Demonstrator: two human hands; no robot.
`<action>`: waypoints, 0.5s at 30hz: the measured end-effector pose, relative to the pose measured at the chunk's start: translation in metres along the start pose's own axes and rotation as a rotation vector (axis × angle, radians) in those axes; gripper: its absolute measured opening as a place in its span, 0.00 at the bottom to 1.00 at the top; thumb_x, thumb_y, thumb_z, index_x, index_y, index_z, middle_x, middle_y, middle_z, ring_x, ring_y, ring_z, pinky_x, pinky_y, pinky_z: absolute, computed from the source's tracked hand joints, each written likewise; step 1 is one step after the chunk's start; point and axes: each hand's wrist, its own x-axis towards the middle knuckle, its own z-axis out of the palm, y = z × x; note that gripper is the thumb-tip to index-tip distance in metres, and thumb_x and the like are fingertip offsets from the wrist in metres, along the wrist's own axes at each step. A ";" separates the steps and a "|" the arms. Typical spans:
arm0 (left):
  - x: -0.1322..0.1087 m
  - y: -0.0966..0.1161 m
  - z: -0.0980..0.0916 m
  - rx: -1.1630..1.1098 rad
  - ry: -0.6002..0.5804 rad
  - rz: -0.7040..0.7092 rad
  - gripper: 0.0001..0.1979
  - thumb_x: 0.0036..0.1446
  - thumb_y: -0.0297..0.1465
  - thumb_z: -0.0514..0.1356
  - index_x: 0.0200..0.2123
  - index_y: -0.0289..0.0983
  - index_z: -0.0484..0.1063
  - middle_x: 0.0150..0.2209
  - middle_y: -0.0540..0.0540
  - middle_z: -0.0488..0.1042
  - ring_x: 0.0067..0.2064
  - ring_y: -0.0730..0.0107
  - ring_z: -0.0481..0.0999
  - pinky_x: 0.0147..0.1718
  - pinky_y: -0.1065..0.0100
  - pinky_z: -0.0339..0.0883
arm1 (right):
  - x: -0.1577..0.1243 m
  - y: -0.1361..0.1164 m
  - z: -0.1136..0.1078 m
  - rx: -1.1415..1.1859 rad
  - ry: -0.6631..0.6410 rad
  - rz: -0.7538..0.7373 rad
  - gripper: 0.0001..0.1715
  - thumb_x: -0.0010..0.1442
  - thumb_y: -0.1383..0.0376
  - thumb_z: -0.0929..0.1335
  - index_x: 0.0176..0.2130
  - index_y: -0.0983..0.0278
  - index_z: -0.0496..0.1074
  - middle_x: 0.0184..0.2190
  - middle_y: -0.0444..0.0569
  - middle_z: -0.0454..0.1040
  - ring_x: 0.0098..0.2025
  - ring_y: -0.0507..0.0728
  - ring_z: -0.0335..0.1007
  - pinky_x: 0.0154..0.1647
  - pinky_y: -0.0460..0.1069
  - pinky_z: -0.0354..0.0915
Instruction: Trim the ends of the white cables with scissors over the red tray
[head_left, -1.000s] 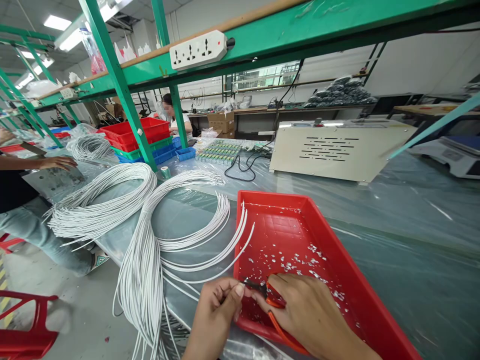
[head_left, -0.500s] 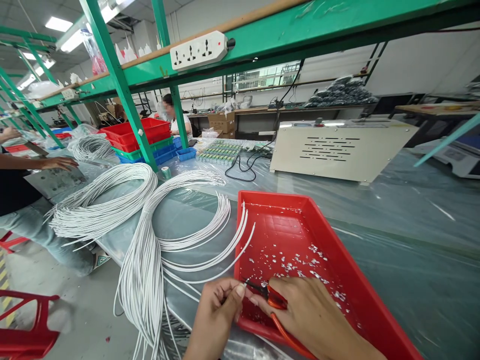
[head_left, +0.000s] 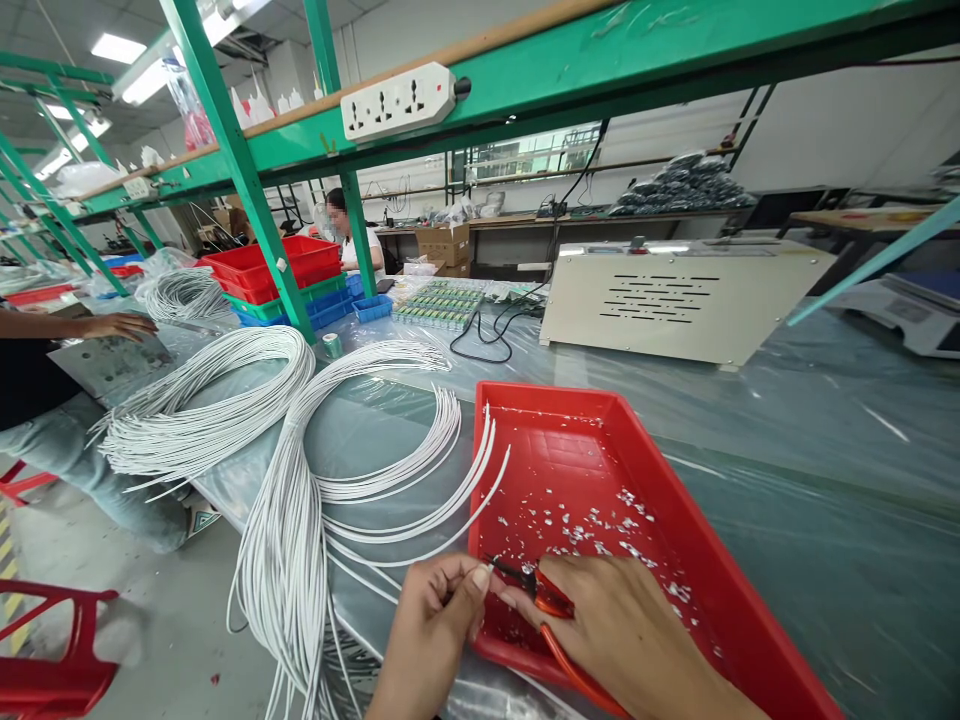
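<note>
The right hand [head_left: 622,625] wraps round orange-handled pliers [head_left: 556,608] over the near end of a red tray [head_left: 551,394]; their long axis slants, dark tips toward ten o'clock, handles back toward four or five. Just beside the tips, the left hand [head_left: 439,610] pinches a small white wire end [head_left: 490,569] between thumb and finger. Pale scraps [head_left: 630,505] litter the tray. Looped white wires [head_left: 281,500] lie at ten o'clock from the hands; farther off, at one o'clock, a cream box [head_left: 660,310] stands on the tabletop [head_left: 757,420].

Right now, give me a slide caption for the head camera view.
Right hand holds an orange-handled tool near the left hand at a red tray of scraps, beside white cables.
</note>
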 end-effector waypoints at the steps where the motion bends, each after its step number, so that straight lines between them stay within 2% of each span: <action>1: 0.000 0.000 0.000 -0.003 -0.001 0.001 0.26 0.52 0.50 0.54 0.23 0.30 0.72 0.16 0.54 0.57 0.20 0.77 0.53 0.21 0.72 0.46 | 0.000 0.000 0.000 -0.005 0.010 -0.005 0.23 0.62 0.52 0.62 0.21 0.60 0.67 0.16 0.45 0.71 0.21 0.62 0.71 0.23 0.50 0.46; 6: 0.001 0.003 0.003 -0.014 -0.005 -0.004 0.26 0.51 0.51 0.55 0.23 0.30 0.72 0.16 0.54 0.56 0.20 0.77 0.52 0.20 0.73 0.46 | 0.000 0.002 -0.001 0.003 0.001 0.025 0.27 0.63 0.51 0.58 0.19 0.60 0.66 0.16 0.45 0.71 0.20 0.61 0.70 0.22 0.49 0.44; 11: -0.001 0.002 0.003 -0.021 0.017 0.004 0.20 0.51 0.44 0.59 0.25 0.30 0.73 0.17 0.53 0.59 0.21 0.76 0.56 0.22 0.73 0.50 | 0.005 0.010 -0.003 0.110 -0.117 0.272 0.29 0.60 0.48 0.60 0.16 0.61 0.58 0.13 0.43 0.64 0.18 0.55 0.62 0.20 0.47 0.44; 15: -0.002 -0.005 0.001 -0.020 0.001 0.040 0.17 0.54 0.40 0.58 0.28 0.29 0.74 0.18 0.52 0.62 0.22 0.75 0.58 0.24 0.72 0.52 | 0.011 0.013 -0.004 0.280 -0.071 0.372 0.28 0.58 0.47 0.60 0.17 0.61 0.52 0.13 0.39 0.56 0.17 0.52 0.52 0.20 0.46 0.45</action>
